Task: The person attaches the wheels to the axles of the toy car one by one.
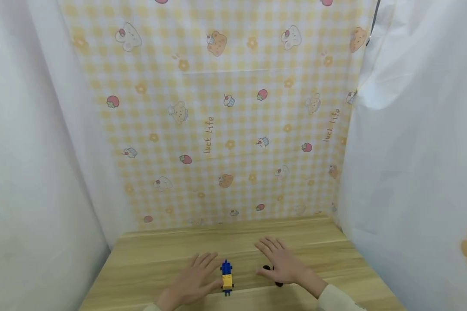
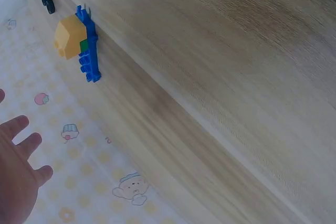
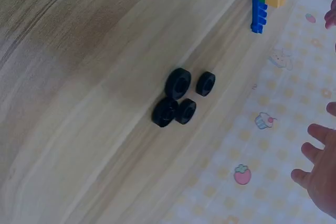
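A small toy vehicle body of building blocks (image 1: 227, 281) sits on the wooden table between my hands, without wheels on it. The left wrist view shows its long blue base (image 2: 92, 59), a yellow block (image 2: 69, 36) on top and a bit of green between them. My left hand (image 1: 192, 280) is spread just left of it, fingers extended, thumb overlapping its edge in the head view. Over several loose black wheels (image 3: 178, 83), my right hand (image 1: 284, 264) is also spread with nothing in it. The head view shows these wheels partly hidden by that hand.
The wood-grain table (image 1: 159, 250) ends at a yellow checked cloth (image 1: 225, 121) hanging behind it. White sheets (image 1: 408, 164) hang along the left and right sides.
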Demonstrator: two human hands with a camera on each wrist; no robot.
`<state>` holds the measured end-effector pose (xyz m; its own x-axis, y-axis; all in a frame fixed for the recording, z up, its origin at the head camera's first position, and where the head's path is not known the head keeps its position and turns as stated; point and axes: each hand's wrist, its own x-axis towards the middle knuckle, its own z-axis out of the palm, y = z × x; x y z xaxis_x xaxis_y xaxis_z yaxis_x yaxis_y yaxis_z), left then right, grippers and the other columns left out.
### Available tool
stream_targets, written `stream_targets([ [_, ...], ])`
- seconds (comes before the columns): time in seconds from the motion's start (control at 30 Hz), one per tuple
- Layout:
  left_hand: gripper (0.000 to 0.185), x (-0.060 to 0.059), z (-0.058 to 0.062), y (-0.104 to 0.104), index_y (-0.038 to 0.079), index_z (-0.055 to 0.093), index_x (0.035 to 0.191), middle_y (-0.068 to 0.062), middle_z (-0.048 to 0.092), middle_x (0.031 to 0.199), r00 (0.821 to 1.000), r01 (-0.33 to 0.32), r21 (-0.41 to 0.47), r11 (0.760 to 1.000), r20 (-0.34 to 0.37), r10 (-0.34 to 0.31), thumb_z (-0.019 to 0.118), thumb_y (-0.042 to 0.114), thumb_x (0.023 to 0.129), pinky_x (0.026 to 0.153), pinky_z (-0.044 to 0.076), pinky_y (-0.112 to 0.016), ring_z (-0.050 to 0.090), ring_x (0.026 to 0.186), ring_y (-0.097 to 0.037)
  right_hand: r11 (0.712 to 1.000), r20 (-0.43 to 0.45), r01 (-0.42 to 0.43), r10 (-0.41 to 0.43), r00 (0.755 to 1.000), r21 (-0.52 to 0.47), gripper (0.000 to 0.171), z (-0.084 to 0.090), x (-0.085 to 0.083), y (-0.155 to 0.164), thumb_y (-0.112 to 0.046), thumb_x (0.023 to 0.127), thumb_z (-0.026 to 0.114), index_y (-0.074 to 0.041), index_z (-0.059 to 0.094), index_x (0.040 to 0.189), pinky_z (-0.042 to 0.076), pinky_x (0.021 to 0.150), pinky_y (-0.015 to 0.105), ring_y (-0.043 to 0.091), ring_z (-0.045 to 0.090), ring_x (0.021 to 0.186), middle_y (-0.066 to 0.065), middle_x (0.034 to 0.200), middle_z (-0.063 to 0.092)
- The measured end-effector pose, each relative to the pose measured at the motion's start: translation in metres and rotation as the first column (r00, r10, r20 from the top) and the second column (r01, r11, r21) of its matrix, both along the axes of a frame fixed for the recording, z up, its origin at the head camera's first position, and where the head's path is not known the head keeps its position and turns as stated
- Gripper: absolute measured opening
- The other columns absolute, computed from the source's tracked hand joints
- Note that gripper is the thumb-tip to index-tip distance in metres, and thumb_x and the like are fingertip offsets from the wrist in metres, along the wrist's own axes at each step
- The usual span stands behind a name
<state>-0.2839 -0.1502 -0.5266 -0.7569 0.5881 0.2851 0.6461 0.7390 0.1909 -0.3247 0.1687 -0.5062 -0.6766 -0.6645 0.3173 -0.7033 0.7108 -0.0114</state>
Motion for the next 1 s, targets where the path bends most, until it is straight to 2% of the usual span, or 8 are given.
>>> stream_targets([
  [0.1, 0.049, -0.008, -0.003, 0.004, 0.032, 0.03, 0.137, -0.004, 0.037, 0.14, 0.998, -0.027, 0.042, 0.999, 0.062, 0.024, 0.034, 0.051, 0.092, 0.1, 0.022, -0.06, 0.035, 0.127, -0.029, 0.996, 0.065, 0.084, -0.084, 0.994, -0.004, 0.069, -0.004, -0.005, 0.003, -0.067, 0.084, 0.031, -0.017, 0.039, 0.131, 0.033, 0.096, 0.052, 0.027, 0.041, 0.121, 0.004, 0.13, 0.046],
  [0.17, 0.047, -0.013, -0.007, 0.005, 0.028, 0.039, 0.132, -0.004, 0.044, 0.134, 0.99, -0.081, 0.14, 0.987, 0.126, 0.063, 0.032, 0.051, 0.093, 0.099, 0.028, -0.056, 0.041, 0.122, -0.027, 0.99, 0.098, 0.138, -0.136, 0.986, -0.015, 0.063, -0.009, -0.008, 0.005, -0.067, 0.085, 0.03, -0.016, 0.048, 0.119, 0.04, 0.088, 0.045, 0.021, 0.05, 0.108, 0.001, 0.117, 0.054],
  [0.23, 0.045, -0.019, -0.014, 0.005, 0.025, 0.049, 0.123, -0.003, 0.053, 0.125, 0.97, -0.174, 0.261, 0.949, 0.21, 0.12, 0.031, 0.052, 0.092, 0.094, 0.038, -0.049, 0.048, 0.115, -0.023, 0.984, 0.114, 0.177, -0.173, 0.978, -0.022, 0.055, -0.017, -0.011, 0.007, -0.065, 0.086, 0.03, -0.017, 0.05, 0.104, 0.044, 0.073, 0.035, 0.013, 0.054, 0.086, -0.004, 0.096, 0.058],
  [0.3, 0.041, -0.023, -0.02, 0.004, 0.02, 0.057, 0.11, -0.004, 0.06, 0.111, 0.946, -0.26, 0.381, 0.887, 0.286, 0.154, 0.035, 0.05, 0.092, 0.082, 0.047, -0.039, 0.056, 0.101, -0.019, 0.979, 0.139, 0.2, -0.193, 0.971, -0.041, 0.047, -0.024, -0.014, 0.01, -0.061, 0.087, 0.033, -0.017, 0.049, 0.09, 0.041, 0.057, 0.026, 0.006, 0.048, 0.064, -0.008, 0.076, 0.054],
  [0.4, 0.036, -0.027, -0.028, 0.004, 0.016, 0.061, 0.098, -0.001, 0.064, 0.093, 0.911, -0.362, 0.43, 0.827, 0.35, 0.217, 0.04, 0.045, 0.092, 0.065, 0.048, -0.025, 0.057, 0.081, -0.009, 0.968, 0.186, 0.242, -0.227, 0.956, -0.063, 0.045, -0.036, -0.016, 0.013, -0.058, 0.088, 0.036, -0.017, 0.045, 0.073, 0.027, 0.041, 0.019, 0.002, 0.031, 0.044, -0.011, 0.056, 0.038],
  [0.53, 0.029, -0.028, -0.034, 0.009, 0.011, 0.063, 0.093, 0.001, 0.063, 0.082, 0.893, -0.396, 0.404, 0.824, 0.377, 0.245, 0.048, 0.037, 0.091, 0.057, 0.043, -0.019, 0.052, 0.07, -0.003, 0.952, 0.198, 0.298, -0.279, 0.94, -0.069, 0.046, -0.047, -0.018, 0.016, -0.054, 0.089, 0.04, -0.02, 0.036, 0.059, 0.018, 0.037, 0.019, 0.003, 0.02, 0.04, -0.011, 0.049, 0.027],
  [0.73, 0.018, -0.028, -0.041, 0.021, 0.01, 0.061, 0.09, 0.001, 0.058, 0.075, 0.881, -0.402, 0.404, 0.822, 0.417, 0.226, 0.052, 0.025, 0.09, 0.051, 0.04, -0.019, 0.048, 0.061, -0.005, 0.938, 0.219, 0.345, -0.336, 0.916, -0.006, 0.05, -0.058, -0.018, 0.021, -0.052, 0.091, 0.039, -0.021, 0.03, 0.053, 0.013, 0.035, 0.018, 0.005, 0.017, 0.038, -0.009, 0.046, 0.025],
  [1.0, 0.025, -0.03, -0.046, 0.025, 0.012, 0.06, 0.089, 0.001, 0.055, 0.07, 0.822, -0.473, 0.39, 0.79, 0.518, 0.237, 0.047, 0.032, 0.092, 0.045, 0.039, -0.024, 0.047, 0.056, -0.009, 0.908, 0.233, 0.416, -0.415, 0.879, 0.047, 0.058, -0.069, -0.014, 0.024, -0.056, 0.09, 0.034, -0.019, 0.029, 0.046, 0.012, 0.034, 0.02, 0.005, 0.018, 0.036, -0.008, 0.042, 0.025],
])
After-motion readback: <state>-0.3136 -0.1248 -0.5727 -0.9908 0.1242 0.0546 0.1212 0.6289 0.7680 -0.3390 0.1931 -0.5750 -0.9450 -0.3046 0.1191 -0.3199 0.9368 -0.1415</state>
